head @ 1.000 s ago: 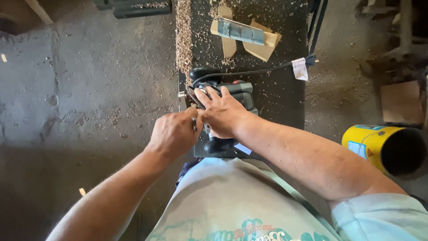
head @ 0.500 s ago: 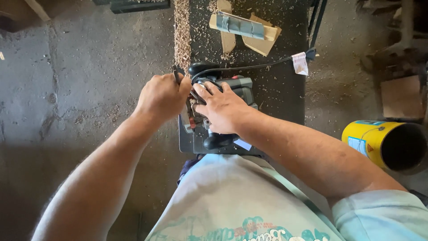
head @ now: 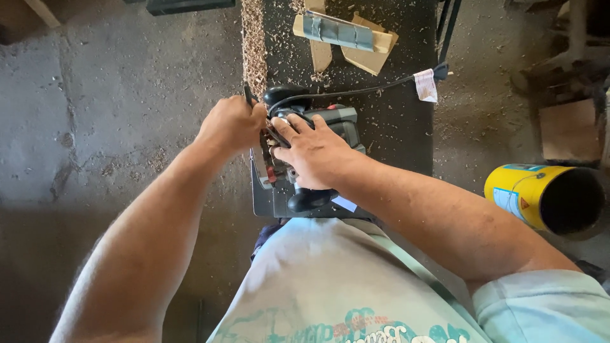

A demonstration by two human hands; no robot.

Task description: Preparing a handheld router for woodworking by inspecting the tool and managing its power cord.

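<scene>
Resting under the flat right hand (head: 314, 152), the grey-and-black power tool (head: 318, 159); left hand (head: 232, 124) fingers clench a thin tool (head: 248, 94).

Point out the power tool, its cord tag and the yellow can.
power tool (head: 340, 121): head view, on the grey top of its housing beside the right hand.
cord tag (head: 426, 86): head view, on the middle of the white tag.
yellow can (head: 524, 194): head view, on its yellow side wall.

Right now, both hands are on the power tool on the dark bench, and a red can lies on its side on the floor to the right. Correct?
Not quite: the can is yellow, not red, as the head view shows. The rest holds: the left hand and right hand are on the power tool on the dark bench, and the can lies on its side to the right.
</scene>
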